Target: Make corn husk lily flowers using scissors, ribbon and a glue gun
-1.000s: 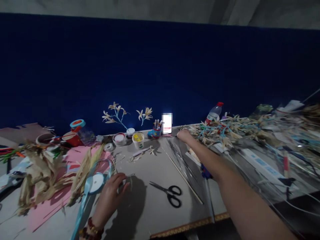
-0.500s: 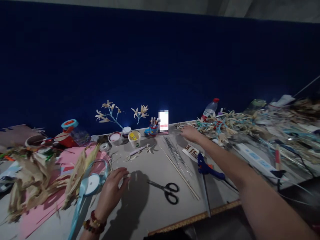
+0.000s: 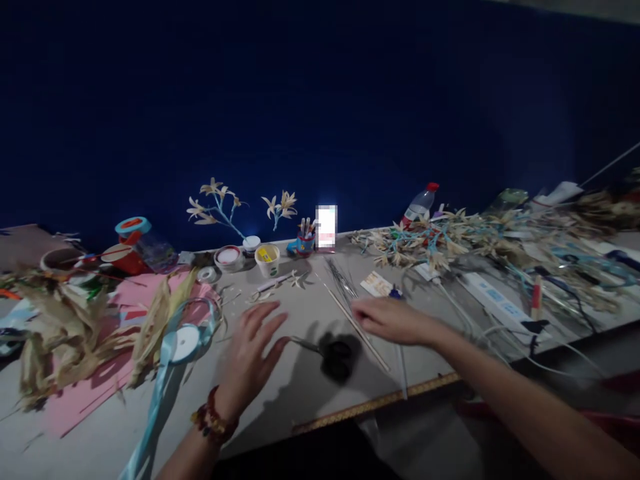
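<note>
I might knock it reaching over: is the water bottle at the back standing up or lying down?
Tipped: the water bottle leans against the blue wall, red cap up and to the right.

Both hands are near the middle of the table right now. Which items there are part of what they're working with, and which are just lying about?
In hand:
left hand, open by the scissors
right hand, over the thin stick and wires

Lying about:
ribbon spool
dried husks
yellow cup
water bottle
power strip
</note>
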Demonstrator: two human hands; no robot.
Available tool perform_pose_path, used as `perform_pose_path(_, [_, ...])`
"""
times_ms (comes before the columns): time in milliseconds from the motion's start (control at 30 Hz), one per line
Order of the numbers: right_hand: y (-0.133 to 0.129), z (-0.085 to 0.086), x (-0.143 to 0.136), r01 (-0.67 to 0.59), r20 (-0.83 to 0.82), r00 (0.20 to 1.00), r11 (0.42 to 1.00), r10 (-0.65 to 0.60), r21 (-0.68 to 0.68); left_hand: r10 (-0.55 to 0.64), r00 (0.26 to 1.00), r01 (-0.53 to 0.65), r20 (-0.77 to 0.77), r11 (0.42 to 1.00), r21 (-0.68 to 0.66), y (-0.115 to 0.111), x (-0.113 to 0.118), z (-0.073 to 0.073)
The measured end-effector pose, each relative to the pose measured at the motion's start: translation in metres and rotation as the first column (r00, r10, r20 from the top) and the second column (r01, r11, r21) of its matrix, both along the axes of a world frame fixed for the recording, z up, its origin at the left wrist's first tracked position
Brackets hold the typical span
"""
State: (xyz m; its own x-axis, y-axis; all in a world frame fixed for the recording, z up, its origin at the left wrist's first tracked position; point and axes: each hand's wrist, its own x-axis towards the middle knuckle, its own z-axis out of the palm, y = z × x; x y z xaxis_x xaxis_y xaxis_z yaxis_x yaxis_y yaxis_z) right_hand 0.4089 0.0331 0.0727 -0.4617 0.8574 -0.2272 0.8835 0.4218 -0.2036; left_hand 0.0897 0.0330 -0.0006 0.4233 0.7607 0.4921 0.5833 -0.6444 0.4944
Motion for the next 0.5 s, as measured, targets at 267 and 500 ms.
perform_pose_path(267, [-0.035,-0.034,-0.053,0.001,-0.659,0.649,0.867,-0.38,-0.499,-0.086,0.953,0.232,0.292,0.823,-0.518,-0.021,0.02,-0.002])
perform_pose_path(500, [-0.062,-0.095,-0.054,0.298,-0.278,0.917,0.955,-0.285,0.003,0.422,0.636,0.601,0.646,0.254,-0.758,-0.02,0.004,-0.009])
